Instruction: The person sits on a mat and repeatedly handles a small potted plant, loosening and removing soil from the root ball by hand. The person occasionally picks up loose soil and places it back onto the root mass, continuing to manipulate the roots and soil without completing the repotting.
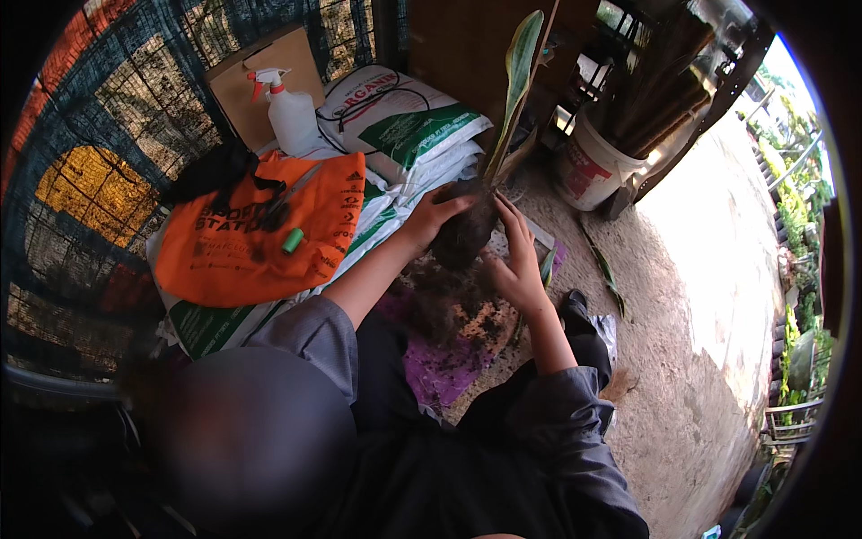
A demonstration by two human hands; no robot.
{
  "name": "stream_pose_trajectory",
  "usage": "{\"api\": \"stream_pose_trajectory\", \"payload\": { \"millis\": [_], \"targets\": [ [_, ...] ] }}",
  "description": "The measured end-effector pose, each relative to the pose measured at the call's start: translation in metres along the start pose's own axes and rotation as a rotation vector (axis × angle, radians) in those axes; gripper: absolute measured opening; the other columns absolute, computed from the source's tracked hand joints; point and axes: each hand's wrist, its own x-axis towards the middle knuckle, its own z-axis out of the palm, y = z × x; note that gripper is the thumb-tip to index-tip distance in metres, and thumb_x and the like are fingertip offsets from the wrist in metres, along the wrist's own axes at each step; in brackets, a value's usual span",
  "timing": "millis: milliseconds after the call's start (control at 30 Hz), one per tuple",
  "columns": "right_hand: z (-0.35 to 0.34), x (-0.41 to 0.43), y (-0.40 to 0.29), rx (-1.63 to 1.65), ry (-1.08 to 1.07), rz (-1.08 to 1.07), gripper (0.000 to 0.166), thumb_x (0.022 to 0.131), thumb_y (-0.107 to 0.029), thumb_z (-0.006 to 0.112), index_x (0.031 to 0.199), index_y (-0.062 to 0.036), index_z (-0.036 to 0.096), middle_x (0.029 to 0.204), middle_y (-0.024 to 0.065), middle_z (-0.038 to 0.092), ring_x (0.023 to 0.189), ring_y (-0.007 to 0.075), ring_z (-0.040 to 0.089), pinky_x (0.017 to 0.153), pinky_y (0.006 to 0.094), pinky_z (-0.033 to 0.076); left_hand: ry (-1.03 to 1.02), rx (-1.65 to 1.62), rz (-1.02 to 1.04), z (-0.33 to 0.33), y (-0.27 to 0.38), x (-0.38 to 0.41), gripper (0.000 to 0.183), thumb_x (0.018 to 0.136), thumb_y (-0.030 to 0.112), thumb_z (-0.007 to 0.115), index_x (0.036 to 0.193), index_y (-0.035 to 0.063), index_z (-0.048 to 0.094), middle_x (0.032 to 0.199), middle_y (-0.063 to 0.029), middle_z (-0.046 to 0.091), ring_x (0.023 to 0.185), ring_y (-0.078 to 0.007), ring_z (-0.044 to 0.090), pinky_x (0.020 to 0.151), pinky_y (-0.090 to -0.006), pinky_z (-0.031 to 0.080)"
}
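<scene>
A dark ball of soil and roots [461, 239] is held up before me, with a tall snake plant leaf [522, 67] rising from its top. My left hand [434, 219] grips the ball's left side, thumb across the upper part. Against its right side lie the fingers of my right hand [515, 259]; the thumb is blurred near the lower edge. Below the hands, loose dark soil is scattered over a purple sheet [448, 370] on the ground. Part of another variegated leaf [549, 267] shows just beyond my right hand.
At left, an orange bag [323, 269] lies on stacked printed sacks [431, 124], with scissors [296, 188] and a green spool [292, 240] on it. Behind stand a spray bottle [293, 121] and cardboard box [236, 91]. A white bucket [586, 162] and fallen leaf [603, 269] are at right.
</scene>
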Motion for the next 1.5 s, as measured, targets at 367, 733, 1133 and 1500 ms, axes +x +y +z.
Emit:
{"api": "stream_pose_trajectory", "payload": {
  "millis": [367, 733, 1133, 1500],
  "targets": [
    [-0.006, 0.007, 0.017, -0.075, 0.055, 0.089, 0.055, 0.090, -0.033, 0.049, 0.142, -0.0195, 0.037, 0.149, 0.0144, 0.025, 0.138, 0.0324, 0.021, 0.108, 0.0479, 0.015, 0.037, 0.457, 0.083, 0.008, 0.002, 0.007, 0.033, 0.079, 0.019, 0.070, 0.106, 0.0009, 0.059, 0.099, -0.0054, 0.064, 0.090, -0.0114, 0.061, 0.080, -0.0260, 0.049],
    [-0.008, 0.010, 0.029, 0.080, -0.109, 0.266, 0.041, 0.099, -0.041, 0.032, 0.133, -0.0255, 0.050, 0.148, 0.0186, 0.026, 0.139, 0.0352, 0.017, 0.107, 0.0545, 0.008, 0.118, 0.947, 0.155, 0.009, 0.001, 0.001, 0.052, 0.068, 0.029, 0.080, 0.107, 0.0010, 0.059, 0.099, -0.0076, 0.065, 0.091, -0.0129, 0.062, 0.081, -0.0275, 0.049],
    [-0.061, 0.016, 0.025, 0.497, 0.157, 0.277, 0.043, 0.100, -0.034, 0.034, 0.131, -0.0097, 0.051, 0.127, 0.0093, 0.055, 0.120, 0.0206, 0.049, 0.101, 0.0396, 0.033, 0.268, 0.933, 0.126, 0.005, -0.005, -0.002, 0.066, 0.064, 0.051, 0.078, 0.104, 0.0014, 0.062, 0.100, -0.0125, 0.067, 0.095, -0.0207, 0.064, 0.085, -0.0307, 0.048],
    [0.030, -0.046, 0.167, -0.177, -0.234, 0.640, 0.034, 0.077, -0.023, 0.057, 0.107, -0.0098, 0.065, 0.099, 0.0182, 0.067, 0.093, 0.0339, 0.064, 0.083, 0.0399, 0.050, 0.466, -0.058, -0.347, -0.004, -0.022, -0.001, 0.041, 0.085, 0.043, 0.061, 0.104, 0.0073, 0.063, 0.101, -0.0075, 0.067, 0.088, -0.0193, 0.066, 0.081, -0.0357, 0.053]
  ]
}}
